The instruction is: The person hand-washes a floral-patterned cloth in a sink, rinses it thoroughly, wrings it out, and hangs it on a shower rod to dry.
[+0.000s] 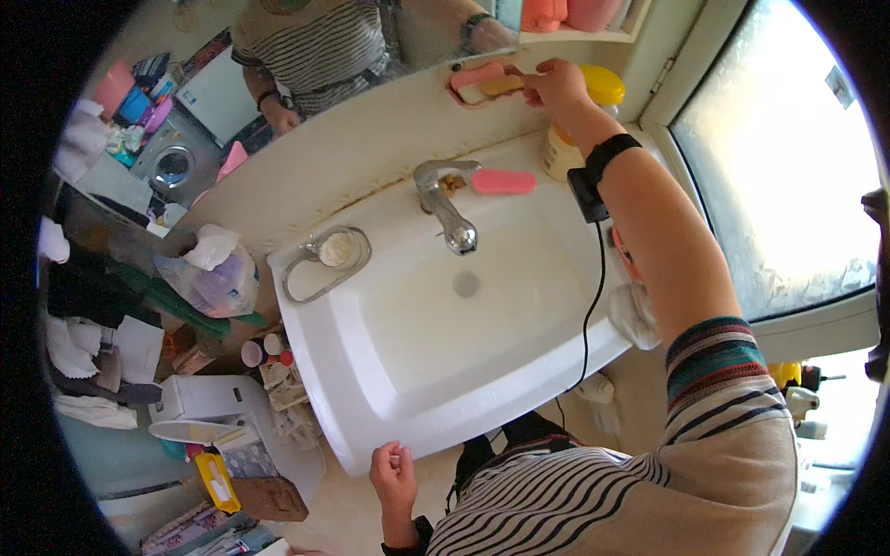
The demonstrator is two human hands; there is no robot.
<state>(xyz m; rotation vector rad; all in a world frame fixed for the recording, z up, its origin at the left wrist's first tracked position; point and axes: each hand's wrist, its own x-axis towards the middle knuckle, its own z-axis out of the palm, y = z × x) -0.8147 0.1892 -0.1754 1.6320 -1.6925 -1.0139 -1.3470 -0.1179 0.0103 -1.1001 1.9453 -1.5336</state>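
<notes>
Up at the wall behind the sink, my right hand [559,85] reaches to a soap dish [466,98]. Its fingers close on the right end of a yellowish bar of soap [502,86], which lies beside a pink piece [476,75] in the dish. The fingertips are partly hidden. My left hand [395,474] hangs just off the front edge of the white sink [324,398], its fingers curled in with nothing seen in them. The chrome faucet [449,208] stands at the back of the basin, with a pink oblong piece [503,182] to its right.
A yellow-lidded jar [559,153] stands under my right forearm. A black cable [593,306] hangs from a device at my right wrist across the basin. On the left rim lie a looped grey strap [298,278] and a round white item [336,248]. A window [797,157] is at right.
</notes>
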